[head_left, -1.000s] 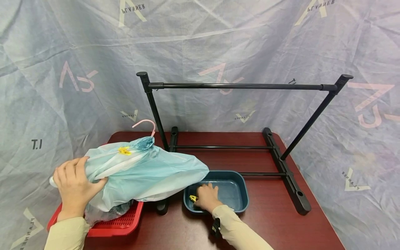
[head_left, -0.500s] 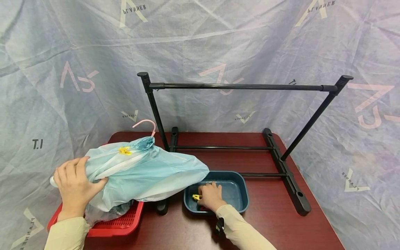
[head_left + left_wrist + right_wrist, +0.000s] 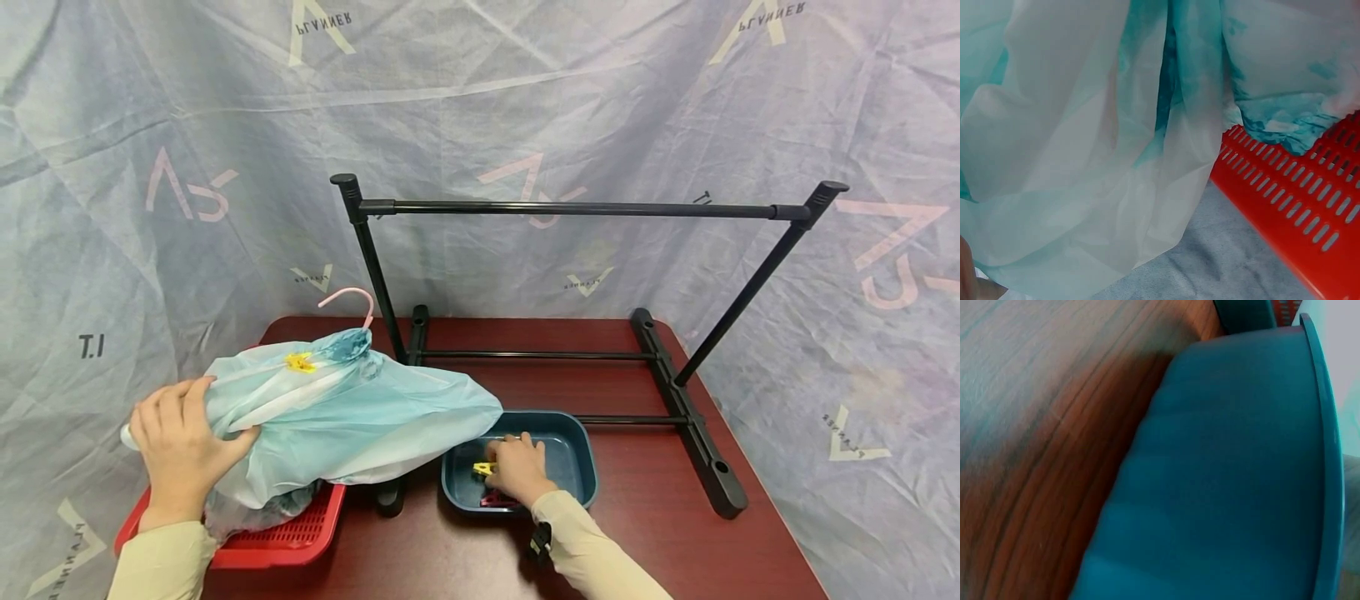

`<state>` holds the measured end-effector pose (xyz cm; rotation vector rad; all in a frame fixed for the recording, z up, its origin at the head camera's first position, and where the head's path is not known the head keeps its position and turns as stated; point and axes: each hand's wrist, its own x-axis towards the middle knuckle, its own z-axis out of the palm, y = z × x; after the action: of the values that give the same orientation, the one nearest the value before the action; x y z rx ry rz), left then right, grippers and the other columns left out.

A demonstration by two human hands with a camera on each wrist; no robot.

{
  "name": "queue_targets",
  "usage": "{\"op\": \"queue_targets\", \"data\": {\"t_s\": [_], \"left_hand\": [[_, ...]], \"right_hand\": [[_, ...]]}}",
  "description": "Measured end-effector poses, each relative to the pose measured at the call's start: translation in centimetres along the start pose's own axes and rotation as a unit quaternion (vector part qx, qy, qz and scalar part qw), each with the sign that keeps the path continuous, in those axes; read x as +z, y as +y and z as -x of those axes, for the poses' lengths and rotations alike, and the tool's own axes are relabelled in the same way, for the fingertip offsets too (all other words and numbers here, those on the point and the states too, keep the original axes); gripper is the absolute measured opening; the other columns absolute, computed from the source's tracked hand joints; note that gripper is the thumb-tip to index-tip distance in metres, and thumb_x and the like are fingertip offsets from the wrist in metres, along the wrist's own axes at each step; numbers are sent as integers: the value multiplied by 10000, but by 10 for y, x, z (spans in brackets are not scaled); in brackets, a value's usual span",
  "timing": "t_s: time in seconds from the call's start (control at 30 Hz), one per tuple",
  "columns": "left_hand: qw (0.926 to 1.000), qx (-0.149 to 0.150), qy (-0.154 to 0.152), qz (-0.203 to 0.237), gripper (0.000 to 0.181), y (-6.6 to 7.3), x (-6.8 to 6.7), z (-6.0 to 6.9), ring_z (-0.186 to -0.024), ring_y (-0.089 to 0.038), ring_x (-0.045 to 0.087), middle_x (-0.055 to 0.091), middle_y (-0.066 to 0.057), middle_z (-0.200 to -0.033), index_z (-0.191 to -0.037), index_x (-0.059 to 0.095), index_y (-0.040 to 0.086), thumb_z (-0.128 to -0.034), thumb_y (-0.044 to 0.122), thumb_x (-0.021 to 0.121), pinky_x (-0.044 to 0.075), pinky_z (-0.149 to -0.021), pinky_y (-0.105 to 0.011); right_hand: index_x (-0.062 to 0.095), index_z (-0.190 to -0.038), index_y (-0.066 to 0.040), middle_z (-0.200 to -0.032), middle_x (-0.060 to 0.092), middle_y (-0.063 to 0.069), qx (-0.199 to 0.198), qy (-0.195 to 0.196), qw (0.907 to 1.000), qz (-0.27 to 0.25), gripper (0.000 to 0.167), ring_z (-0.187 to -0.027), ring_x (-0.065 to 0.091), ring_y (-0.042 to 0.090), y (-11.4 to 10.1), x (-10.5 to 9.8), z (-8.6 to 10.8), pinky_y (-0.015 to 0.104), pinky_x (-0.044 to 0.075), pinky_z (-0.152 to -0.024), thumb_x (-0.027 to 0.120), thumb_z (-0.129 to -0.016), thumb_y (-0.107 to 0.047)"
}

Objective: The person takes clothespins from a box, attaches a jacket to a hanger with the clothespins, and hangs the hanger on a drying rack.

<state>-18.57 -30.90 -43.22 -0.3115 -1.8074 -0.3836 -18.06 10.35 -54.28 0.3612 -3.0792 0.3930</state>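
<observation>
Two bare hands work over a table. The left hand [image 3: 180, 442] grips the end of a blue-and-white garment [image 3: 405, 417], its thumb below and its fingers spread across the gathered cloth. The right hand [image 3: 519, 468] reaches into a dark blue basin [image 3: 581, 446] with bent fingers and seems to pinch a yellow clip [image 3: 482, 469], though the fingertips are partly hidden. Just beside it, something red [image 3: 497, 499] lies in the basin.

The garment lies above a red basket [image 3: 296, 552], its far end overlapping the basin's left corner. A pink hanger hook [image 3: 370, 310] rises from its collar, and another yellow clip [image 3: 300, 362] sits on it. The cloth looks thin, light, soft and perhaps slippery, likely to sag unless held at the hanger's stiff shoulders or hook. The clip looks small and rigid, best taken by its handles.

Beneath is a glossy, reddish-brown tabletop [image 3: 622, 542] bearing a black rack [image 3: 570, 207] with one high crossbar. Wrinkled grey fabric [image 3: 480, 100], printed with upside-down lettering, walls the space behind.
</observation>
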Motion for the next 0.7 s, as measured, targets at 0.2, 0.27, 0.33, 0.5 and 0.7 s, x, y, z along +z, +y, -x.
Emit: {"op": "queue_targets", "data": {"t_s": [0.2, 0.27, 0.33, 0.5, 0.7], "left_hand": [[9999, 24, -48, -94, 682, -8, 1, 5, -866, -545, 424, 547, -306, -983, -1051, 611, -81, -662, 476, 542, 275, -758, -664], [9999, 41, -36, -127, 685, -10, 2, 6, -867, -542, 429, 551, -302, -985, -1052, 613, -79, -663, 481, 543, 281, -761, -662], [9999, 57, -16, -144, 684, -11, 3, 7, -866, -540, 432, 553, -299, -984, -1051, 615, -78, -664, 481, 543, 285, -761, -660], [9999, 70, 7, -128, 679, -10, 3, 6, -863, -543, 433, 553, -301, -980, -1047, 614, -81, -660, 473, 544, 284, -758, -661], [10000, 68, 6, -58, 673, -4, 1, 1, -856, -551, 420, 542, -313, -969, -1039, 606, -88, -656, 461, 546, 269, -747, -666]], "right_hand": [[666, -797, -231, -811, 583, -16, -33, 67, 10000, 26, 233, -825, 487, 254, 6, -4, 2, 496, 415, -710, 860, -683, -290], [668, -805, -228, -816, 580, -13, -37, 72, 10000, -24, 227, -826, 482, 257, 8, -7, 2, 505, 417, -716, 859, -697, -288], [672, -815, -223, -820, 575, -10, -55, 101, 9999, -105, 224, -821, 473, 259, 9, -11, 4, 516, 416, -716, 861, -706, -277], [696, -847, -219, -824, 574, -5, -78, 213, 9996, -157, 220, -808, 454, 252, 13, -17, 6, 507, 408, -711, 868, -718, -266], [733, -895, -210, -827, 592, 2, -45, 312, 9995, -84, 232, -785, 429, 226, 15, -21, 6, 434, 364, -673, 869, -722, -281]]}}
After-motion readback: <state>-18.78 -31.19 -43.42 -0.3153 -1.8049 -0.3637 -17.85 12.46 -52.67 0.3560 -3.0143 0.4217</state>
